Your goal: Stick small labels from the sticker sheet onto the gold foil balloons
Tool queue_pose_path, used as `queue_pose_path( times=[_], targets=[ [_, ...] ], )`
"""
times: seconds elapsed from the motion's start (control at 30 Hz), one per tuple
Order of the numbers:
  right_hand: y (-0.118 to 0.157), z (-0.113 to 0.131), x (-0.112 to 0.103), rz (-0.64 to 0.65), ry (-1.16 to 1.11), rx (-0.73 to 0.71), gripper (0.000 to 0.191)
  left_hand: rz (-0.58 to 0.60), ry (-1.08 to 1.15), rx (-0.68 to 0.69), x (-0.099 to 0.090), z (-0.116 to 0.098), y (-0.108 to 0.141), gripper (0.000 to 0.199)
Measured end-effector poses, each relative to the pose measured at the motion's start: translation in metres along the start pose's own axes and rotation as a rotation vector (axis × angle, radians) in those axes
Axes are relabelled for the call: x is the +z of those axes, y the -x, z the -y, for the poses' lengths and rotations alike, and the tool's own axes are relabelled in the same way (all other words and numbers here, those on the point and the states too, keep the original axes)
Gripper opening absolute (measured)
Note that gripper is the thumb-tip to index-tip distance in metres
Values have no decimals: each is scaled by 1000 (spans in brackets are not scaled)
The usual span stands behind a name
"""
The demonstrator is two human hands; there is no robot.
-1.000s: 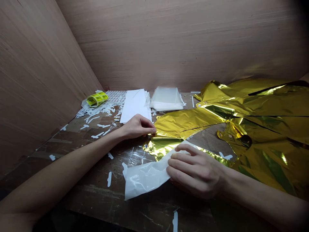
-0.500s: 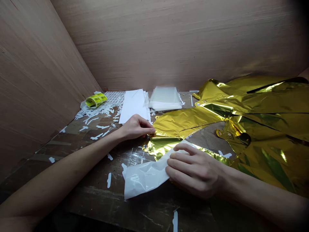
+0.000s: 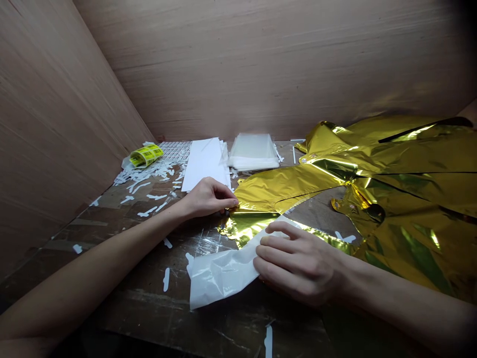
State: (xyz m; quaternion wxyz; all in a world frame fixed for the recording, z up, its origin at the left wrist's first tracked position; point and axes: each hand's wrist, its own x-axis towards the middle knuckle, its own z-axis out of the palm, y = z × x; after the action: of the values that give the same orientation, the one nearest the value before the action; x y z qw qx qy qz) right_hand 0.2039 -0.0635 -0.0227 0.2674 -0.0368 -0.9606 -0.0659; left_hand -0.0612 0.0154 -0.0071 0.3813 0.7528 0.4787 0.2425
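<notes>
My left hand (image 3: 211, 198) pinches the left edge of a shiny gold foil balloon (image 3: 283, 186), which lies flat and uninflated. My right hand (image 3: 298, 261), fingers curled, grips a glossy white plastic sheet (image 3: 219, 276) in front of the balloon. The sheet's left end lies loose towards the table's front, and its upper end overlaps the gold foil. Under the palm, the thumb and part of the sheet are hidden. More gold foil (image 3: 421, 199) spreads in a heap to the right, behind and beneath my right forearm.
At the back stand a stack of white paper (image 3: 206, 161) and a pile of clear plastic bags (image 3: 253, 151). A curled yellow label sheet (image 3: 146, 155) sits among white paper scraps (image 3: 145, 171) at the back left. Wooden panels (image 3: 253, 64) enclose the table (image 3: 149, 308) behind and on the left.
Both hands keep their hold on the foil and the white sheet, almost unmoved. The whole view has shifted very slightly.
</notes>
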Motion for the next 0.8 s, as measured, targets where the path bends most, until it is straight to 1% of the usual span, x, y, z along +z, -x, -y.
queue_pose_path(
  times=[0.4,0.8],
  targets=[
    [1,1,-1,-6,2,1,15,1,18,-26,0,2,-1,26],
    [2,1,1,14,-17,4,13,-20,-62,42,1,0,0,25]
  ],
)
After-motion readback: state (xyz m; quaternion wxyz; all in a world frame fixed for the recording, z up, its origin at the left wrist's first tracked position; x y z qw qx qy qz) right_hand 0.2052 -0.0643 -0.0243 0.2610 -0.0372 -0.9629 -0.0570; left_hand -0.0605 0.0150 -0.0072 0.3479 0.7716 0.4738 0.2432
